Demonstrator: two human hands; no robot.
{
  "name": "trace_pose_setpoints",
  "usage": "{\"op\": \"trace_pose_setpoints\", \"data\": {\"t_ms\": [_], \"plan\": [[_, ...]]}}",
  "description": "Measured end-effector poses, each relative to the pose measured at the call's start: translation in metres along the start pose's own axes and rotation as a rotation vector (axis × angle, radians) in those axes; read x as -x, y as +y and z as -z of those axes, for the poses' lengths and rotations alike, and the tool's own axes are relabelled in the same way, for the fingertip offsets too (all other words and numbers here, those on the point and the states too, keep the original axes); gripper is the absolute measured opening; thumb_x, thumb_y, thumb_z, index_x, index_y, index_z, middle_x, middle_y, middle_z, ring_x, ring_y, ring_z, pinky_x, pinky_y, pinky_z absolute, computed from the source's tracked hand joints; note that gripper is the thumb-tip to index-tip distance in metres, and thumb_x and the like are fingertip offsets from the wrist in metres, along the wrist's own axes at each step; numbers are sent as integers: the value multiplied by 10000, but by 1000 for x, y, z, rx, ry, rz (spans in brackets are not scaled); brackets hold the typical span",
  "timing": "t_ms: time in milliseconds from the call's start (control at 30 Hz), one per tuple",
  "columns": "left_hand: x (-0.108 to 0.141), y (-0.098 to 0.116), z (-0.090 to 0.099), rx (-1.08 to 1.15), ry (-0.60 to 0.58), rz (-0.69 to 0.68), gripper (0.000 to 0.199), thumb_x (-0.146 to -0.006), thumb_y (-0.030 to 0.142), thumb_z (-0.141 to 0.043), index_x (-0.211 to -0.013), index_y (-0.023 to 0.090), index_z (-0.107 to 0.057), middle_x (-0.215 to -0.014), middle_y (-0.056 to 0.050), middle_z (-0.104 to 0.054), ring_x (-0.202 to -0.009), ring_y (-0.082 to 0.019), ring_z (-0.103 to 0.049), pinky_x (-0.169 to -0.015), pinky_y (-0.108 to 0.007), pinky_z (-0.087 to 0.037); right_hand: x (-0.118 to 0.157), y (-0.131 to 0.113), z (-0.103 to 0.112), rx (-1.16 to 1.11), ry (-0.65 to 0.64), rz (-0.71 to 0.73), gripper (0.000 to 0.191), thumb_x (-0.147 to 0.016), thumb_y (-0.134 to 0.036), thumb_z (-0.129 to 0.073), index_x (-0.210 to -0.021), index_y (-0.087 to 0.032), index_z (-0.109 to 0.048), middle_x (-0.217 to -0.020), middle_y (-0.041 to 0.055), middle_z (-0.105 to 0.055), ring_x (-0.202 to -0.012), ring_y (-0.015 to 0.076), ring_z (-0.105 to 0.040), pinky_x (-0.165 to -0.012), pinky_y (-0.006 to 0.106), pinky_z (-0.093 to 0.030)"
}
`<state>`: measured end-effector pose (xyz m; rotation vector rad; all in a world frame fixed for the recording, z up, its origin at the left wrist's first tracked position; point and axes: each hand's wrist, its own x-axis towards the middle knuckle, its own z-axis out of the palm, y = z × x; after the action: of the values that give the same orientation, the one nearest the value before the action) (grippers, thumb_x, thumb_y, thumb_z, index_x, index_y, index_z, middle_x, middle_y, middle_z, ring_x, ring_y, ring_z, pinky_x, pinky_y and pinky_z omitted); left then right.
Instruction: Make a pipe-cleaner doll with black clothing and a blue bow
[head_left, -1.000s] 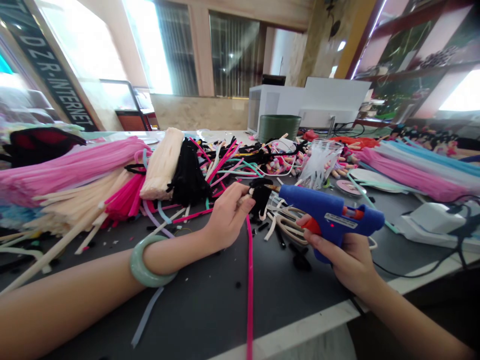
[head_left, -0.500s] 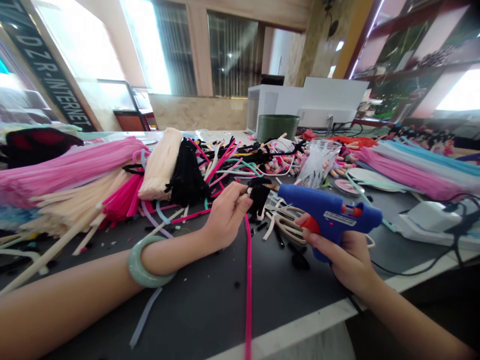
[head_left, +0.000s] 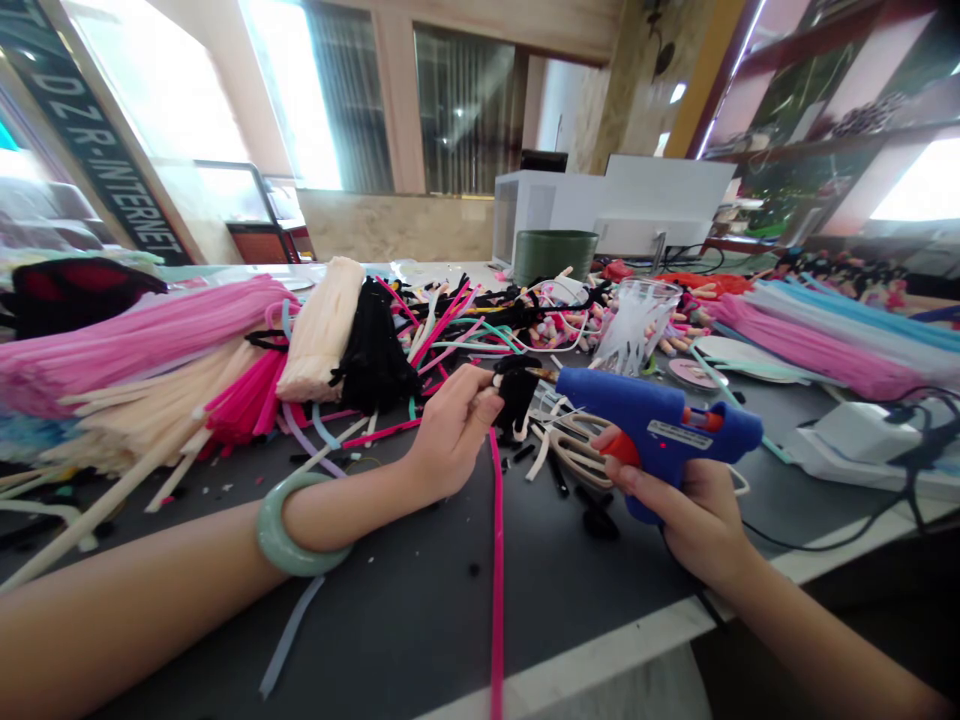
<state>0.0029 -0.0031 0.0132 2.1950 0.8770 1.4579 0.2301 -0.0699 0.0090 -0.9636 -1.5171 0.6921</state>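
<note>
My left hand (head_left: 454,430) pinches a small piece with a fuzzy black part (head_left: 516,395) and a pale part at the fingertips; the fingers hide much of it. My right hand (head_left: 694,515) is wrapped around the handle of a blue glue gun (head_left: 652,420), a finger at its orange trigger (head_left: 619,450). The gun's nozzle points left and is at or very near the black part; whether they touch I cannot tell. A bright pink pipe cleaner (head_left: 497,570) runs down the table below the left hand. Scissors (head_left: 574,450) lie behind the gun.
Bundles of pink (head_left: 142,325), cream (head_left: 319,325) and black pipe cleaners (head_left: 379,345) lie at the left. A clear cup of glue sticks (head_left: 634,325) and a green pot (head_left: 555,257) stand behind the hands. A white power strip (head_left: 855,440) and a dark cord are at the right.
Hardly anything differs. Both hands, the glue gun and the black piece stay in almost the same place.
</note>
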Motion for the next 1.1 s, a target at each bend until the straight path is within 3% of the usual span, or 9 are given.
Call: {"op": "trace_pose_setpoints", "data": {"t_ms": [733, 967, 1100], "plan": [[0, -2, 0, 25, 2, 8, 239, -950, 381, -394, -832, 190, -474, -781, -24, -452, -698, -140, -488, -573, -249, -390, 1, 0, 2, 4, 29, -24, 115, -757, -220, -675, -850, -223, -743, -721, 1, -707, -601, 132, -604, -560, 219, -486], [0, -1, 0, 28, -6, 1, 234, -952, 364, -399, -821, 185, -473, -762, -15, -448, -672, -130, -488, -574, -250, -390, 2, 0, 1, -58, 1, 1, 160, -768, -185, -670, -877, -277, -742, -857, -20, -740, -752, 139, -664, -647, 199, -508], [0, 0, 0, 13, -6, 4, 240, -952, 366, -396, -814, 184, -470, -744, -13, -454, -666, -133, -491, -582, -257, -389, 2, 0, 1, -51, -5, -32, 129, -768, -213, -670, -870, -247, -741, -761, 1, -721, -658, 149, -646, -600, 226, -510]]}}
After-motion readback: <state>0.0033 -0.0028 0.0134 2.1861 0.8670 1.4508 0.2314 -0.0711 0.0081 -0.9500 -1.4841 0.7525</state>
